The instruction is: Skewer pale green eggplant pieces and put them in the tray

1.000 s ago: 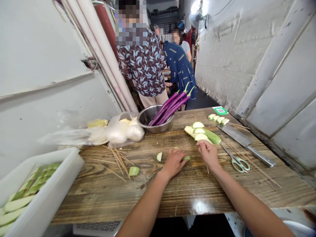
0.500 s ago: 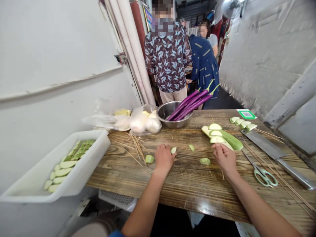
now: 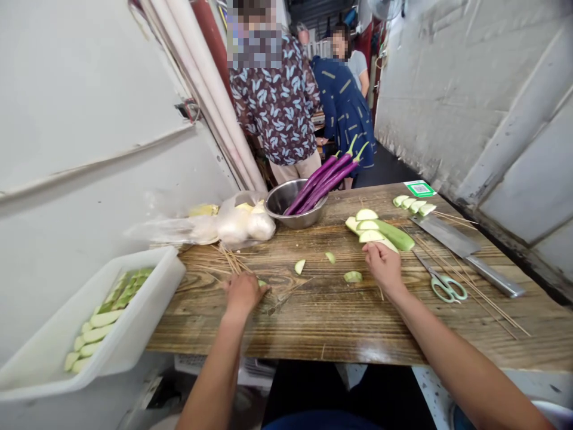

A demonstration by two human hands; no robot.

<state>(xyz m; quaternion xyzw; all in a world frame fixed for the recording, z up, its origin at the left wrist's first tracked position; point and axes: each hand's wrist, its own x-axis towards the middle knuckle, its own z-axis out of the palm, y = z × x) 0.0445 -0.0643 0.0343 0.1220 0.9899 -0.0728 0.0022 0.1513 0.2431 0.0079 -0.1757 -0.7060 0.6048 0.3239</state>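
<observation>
Narrow room with pale, scuffed walls; a brown plank-topped wooden table point(image 3: 313, 316) fills the foreground. At its left end is a long white plastic tub point(image 3: 154, 298) holding green-skinned, pale-fleshed vegetable slices point(image 3: 102, 318). Near the far left corner lies a clear plastic bag point(image 3: 246, 227) with pale, rounded contents, too blurred to identify. In front of it, thin bamboo skewers point(image 3: 229, 257) lie scattered. Beside these, the left hand point(image 3: 243, 292) curls its fingers down over a small green vegetable chunk point(image 3: 262, 283); whether they grip it cannot be told.

By the far edge stands a round steel bowl point(image 3: 295, 222) with long purple eggplants point(image 3: 324, 184) leaning out. Beyond the table are a person in a dark leaf-print shirt point(image 3: 286, 119) and another in blue patterned clothing point(image 3: 342, 101).

Three loose green-edged pieces point(image 3: 299, 266) lie mid-table. Right of them, the right hand point(image 3: 382, 263), fingertips pressed together, pinches a thin bamboo stick point(image 3: 382, 293) just below three pale half-moon slices point(image 3: 367, 225), which overlap a cut green squash point(image 3: 396, 236). Farther right lie green-handled scissors point(image 3: 435, 276) and a steel cleaver point(image 3: 450, 236); near the far right corner, four skewered slices point(image 3: 416, 206).

Seemingly, pieces are being collected for threading; the next move probably calls for a firm left-hand pinch on the chunk and a steady stick.
</observation>
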